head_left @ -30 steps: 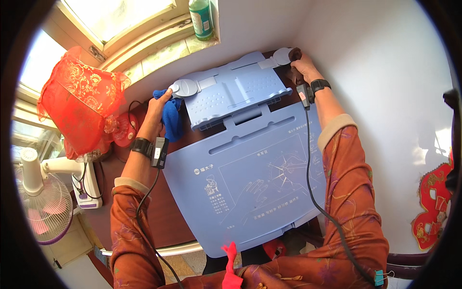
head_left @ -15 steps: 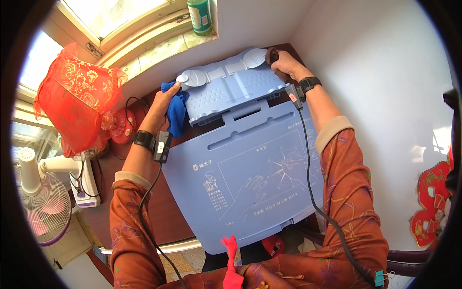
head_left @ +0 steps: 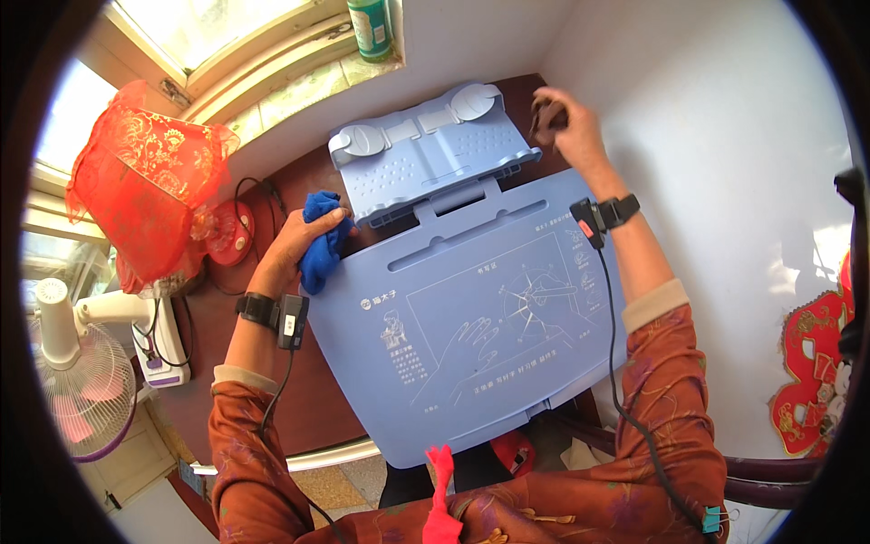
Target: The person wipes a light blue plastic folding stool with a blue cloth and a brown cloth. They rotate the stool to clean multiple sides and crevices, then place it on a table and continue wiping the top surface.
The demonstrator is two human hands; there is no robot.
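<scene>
A light-blue plastic writing board (head_left: 489, 308) with printed line drawings lies on the dark red table. Joined at its far edge is a tilted blue book stand (head_left: 435, 150) with two pale round clips along its top. My left hand (head_left: 304, 240) is closed on a bright blue cloth (head_left: 323, 249), just off the board's left far corner. Off the stand's right end, my right hand (head_left: 577, 134) is raised, its fingers closed round a crumpled brown cloth (head_left: 547, 118). A strapped-on device with a cable sits on each wrist.
On the left stand a red lace-shaded lamp (head_left: 149, 181) and a small white fan (head_left: 86, 381). A green bottle (head_left: 371, 29) is on the window sill. White wall (head_left: 725, 181) bounds the right side, with a red paper decoration (head_left: 811, 376) on it.
Both hands have left the stand's top clips. The left came nearer to the board's corner with the blue cloth; the right swung out rightward with the brown cloth.
</scene>
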